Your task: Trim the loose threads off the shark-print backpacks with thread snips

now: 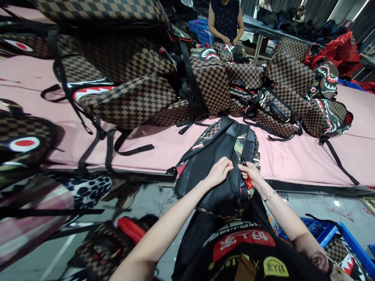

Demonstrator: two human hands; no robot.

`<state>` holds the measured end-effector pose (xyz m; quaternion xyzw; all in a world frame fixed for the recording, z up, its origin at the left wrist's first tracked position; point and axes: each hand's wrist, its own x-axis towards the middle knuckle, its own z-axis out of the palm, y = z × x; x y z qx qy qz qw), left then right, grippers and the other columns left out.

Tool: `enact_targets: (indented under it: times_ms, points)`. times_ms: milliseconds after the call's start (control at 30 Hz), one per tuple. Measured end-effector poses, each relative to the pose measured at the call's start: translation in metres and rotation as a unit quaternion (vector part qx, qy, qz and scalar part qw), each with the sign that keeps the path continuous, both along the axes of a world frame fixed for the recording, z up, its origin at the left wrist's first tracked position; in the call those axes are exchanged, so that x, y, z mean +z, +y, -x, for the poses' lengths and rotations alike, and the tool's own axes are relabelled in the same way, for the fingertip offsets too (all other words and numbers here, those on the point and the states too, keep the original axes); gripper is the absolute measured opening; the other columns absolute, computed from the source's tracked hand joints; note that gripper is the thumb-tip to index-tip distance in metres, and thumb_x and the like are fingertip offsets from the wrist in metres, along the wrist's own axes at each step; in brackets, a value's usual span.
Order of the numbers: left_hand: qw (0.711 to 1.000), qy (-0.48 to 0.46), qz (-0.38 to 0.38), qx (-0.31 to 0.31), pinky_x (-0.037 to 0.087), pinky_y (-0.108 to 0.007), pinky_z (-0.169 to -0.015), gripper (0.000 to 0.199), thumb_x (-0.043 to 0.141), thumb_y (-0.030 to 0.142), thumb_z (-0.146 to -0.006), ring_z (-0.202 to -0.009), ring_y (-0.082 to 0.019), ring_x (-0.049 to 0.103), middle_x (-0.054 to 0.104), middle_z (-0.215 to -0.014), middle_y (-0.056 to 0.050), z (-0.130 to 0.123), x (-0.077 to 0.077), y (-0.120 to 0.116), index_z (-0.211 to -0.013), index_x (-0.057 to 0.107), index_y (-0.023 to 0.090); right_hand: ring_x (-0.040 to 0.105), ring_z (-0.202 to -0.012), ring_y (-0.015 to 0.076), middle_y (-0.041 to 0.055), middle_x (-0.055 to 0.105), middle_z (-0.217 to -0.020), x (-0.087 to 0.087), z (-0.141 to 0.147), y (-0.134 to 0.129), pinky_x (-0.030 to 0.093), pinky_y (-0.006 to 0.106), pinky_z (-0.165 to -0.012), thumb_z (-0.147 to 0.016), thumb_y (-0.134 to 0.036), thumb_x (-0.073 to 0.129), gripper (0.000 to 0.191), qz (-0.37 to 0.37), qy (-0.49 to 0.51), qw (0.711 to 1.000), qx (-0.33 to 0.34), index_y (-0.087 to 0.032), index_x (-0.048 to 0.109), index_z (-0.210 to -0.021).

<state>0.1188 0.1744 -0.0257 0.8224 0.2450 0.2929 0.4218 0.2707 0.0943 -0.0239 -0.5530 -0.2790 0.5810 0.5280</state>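
Note:
A backpack (pixel 202 166) with a black back panel, black shoulder straps and checkered and camouflage sides leans on the table edge in front of my body, straps facing up. My left hand (pixel 220 171) rests over its middle, fingers pinched together beside a padded strap; what they hold, if anything, is too small to make out. Just to the right, my right hand (pixel 250 174) is closed around small thread snips (pixel 243 159), dark blades pointing up and away from me. Something red shows under that hand, against the pack's side.
Checkered shark-face backpacks (pixel 134 99) are piled along the pink-covered table (pixel 293 160), their straps trailing. A co-worker (pixel 225 19) stands across it, hands on another bag. A blue crate (pixel 345 242) with a bag sits at lower right; more bags (pixel 102 246) lie at lower left.

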Motion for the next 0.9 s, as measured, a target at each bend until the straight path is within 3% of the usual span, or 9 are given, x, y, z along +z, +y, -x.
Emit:
enact_targets:
  times_ms: [100,200,367,433,533,600,700,800,900]
  points:
    - [0.999,-0.016,0.034,0.013,0.041,-0.023,-0.056,0.020,0.041,0.024,-0.084,-0.056,-0.011,0.045,0.044,-0.066,0.002,0.007,-0.002,-0.007,-0.065,0.045,0.018,0.019,-0.037,0.0017,-0.0117,0.024,-0.049,0.002,0.002,0.003,0.013,0.017,-0.036,-0.059,-0.047,0.069,0.044,-0.001,-0.036,0.999,0.010,-0.020,0.034,-0.061]
    - [0.998,-0.028,0.052,0.031,0.041,-0.024,-0.060,0.020,0.043,0.026,-0.083,-0.061,-0.012,0.047,0.045,-0.066,0.002,0.013,-0.004,-0.014,-0.064,0.045,0.018,0.024,-0.038,0.0040,-0.0103,0.028,-0.048,0.002,0.005,0.005,0.018,0.018,-0.038,-0.062,-0.048,0.066,0.040,-0.002,-0.092,0.996,0.008,-0.020,0.038,-0.061]
    - [0.993,-0.041,0.071,0.090,0.038,-0.026,-0.064,0.019,0.043,0.024,-0.083,-0.065,-0.013,0.046,0.045,-0.065,0.002,0.014,-0.004,-0.022,-0.065,0.046,0.018,0.045,-0.061,0.0115,-0.0031,0.051,-0.070,0.012,0.002,-0.002,0.035,0.022,-0.056,-0.071,-0.038,0.063,0.026,-0.033,-0.232,0.970,-0.061,-0.020,0.052,-0.086]
    - [0.990,-0.047,0.078,0.104,0.038,-0.026,-0.063,0.019,0.043,0.022,-0.083,-0.064,-0.013,0.046,0.045,-0.065,0.002,0.012,-0.004,-0.024,-0.064,0.045,0.019,0.049,-0.070,0.0150,0.0003,0.055,-0.080,0.023,-0.004,-0.009,0.036,0.026,-0.065,-0.078,-0.033,0.057,0.019,-0.066,-0.370,0.926,-0.044,-0.021,0.054,-0.092]
    - [0.988,-0.054,0.089,0.114,0.038,-0.025,-0.062,0.018,0.044,0.022,-0.082,-0.062,-0.012,0.046,0.045,-0.065,0.002,0.009,-0.003,-0.026,-0.064,0.046,0.019,0.052,-0.077,0.0192,0.0044,0.058,-0.080,0.040,-0.010,-0.020,0.037,0.029,-0.071,-0.084,-0.029,0.050,0.014,-0.127,-0.585,0.799,0.061,-0.019,0.056,-0.092]
    - [0.987,-0.058,0.094,0.117,0.037,-0.026,-0.061,0.018,0.044,0.022,-0.081,-0.062,-0.013,0.046,0.045,-0.065,0.002,0.008,-0.003,-0.027,-0.064,0.046,0.019,0.052,-0.078,0.0205,0.0063,0.058,-0.080,0.048,-0.010,-0.024,0.036,0.029,-0.070,-0.086,-0.030,0.049,0.015,-0.149,-0.652,0.734,0.119,-0.018,0.057,-0.091]
    - [0.985,-0.060,0.100,0.124,0.038,-0.026,-0.062,0.017,0.046,0.022,-0.080,-0.062,-0.013,0.046,0.045,-0.064,0.002,0.006,-0.002,-0.029,-0.063,0.047,0.019,0.052,-0.077,0.0212,0.0080,0.059,-0.081,0.051,-0.006,-0.023,0.036,0.030,-0.068,-0.087,-0.029,0.047,0.015,-0.148,-0.700,0.684,0.146,-0.018,0.057,-0.088]
    - [0.982,-0.065,0.112,0.136,0.040,-0.026,-0.062,0.017,0.047,0.023,-0.079,-0.062,-0.013,0.047,0.047,-0.063,0.002,0.007,0.000,-0.031,-0.063,0.047,0.019,0.053,-0.075,0.0205,0.0069,0.060,-0.078,0.047,-0.004,-0.020,0.036,0.029,-0.067,-0.086,-0.026,0.048,0.012,-0.137,-0.679,0.708,0.134,-0.019,0.057,-0.083]
    - [0.976,-0.078,0.133,0.151,0.043,-0.025,-0.058,0.017,0.045,0.026,-0.081,-0.058,-0.011,0.050,0.049,-0.062,0.002,0.019,0.004,-0.031,-0.066,0.046,0.019,0.056,-0.078,0.0197,0.0050,0.063,-0.081,0.042,-0.009,-0.021,0.039,0.028,-0.069,-0.085,-0.027,0.050,0.010,-0.128,-0.599,0.785,0.090,-0.020,0.057,-0.082]
